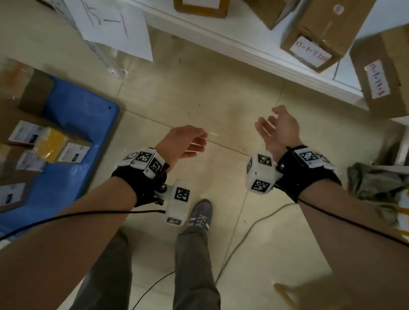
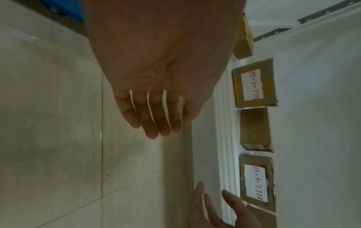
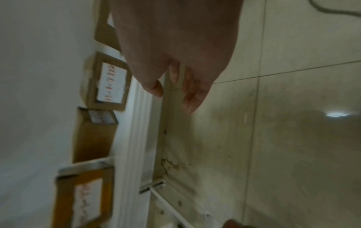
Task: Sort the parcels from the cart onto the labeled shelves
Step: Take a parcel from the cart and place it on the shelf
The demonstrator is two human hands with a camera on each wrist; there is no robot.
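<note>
Both hands hang empty over the tiled floor, fingers relaxed. My left hand (image 1: 187, 141) (image 2: 154, 117) is near the middle, my right hand (image 1: 276, 127) (image 3: 175, 86) further right, close below the white shelf (image 1: 229, 43). Several brown cardboard parcels with handwritten white labels stand on that shelf, among them one at the right edge (image 1: 393, 70) and one next to it (image 1: 318, 34). In the left wrist view labeled parcels (image 2: 254, 86) line the shelf. The blue cart (image 1: 80, 128) at the left holds several parcels (image 1: 62, 148).
A paper sign (image 1: 111, 22) with handwritten numbers hangs on the shelf post at upper left. A cable (image 1: 254, 229) runs across the floor by my shoe (image 1: 201, 214). A wooden stool (image 1: 316, 305) stands at lower right, a grey cloth bundle (image 1: 374, 182) at right.
</note>
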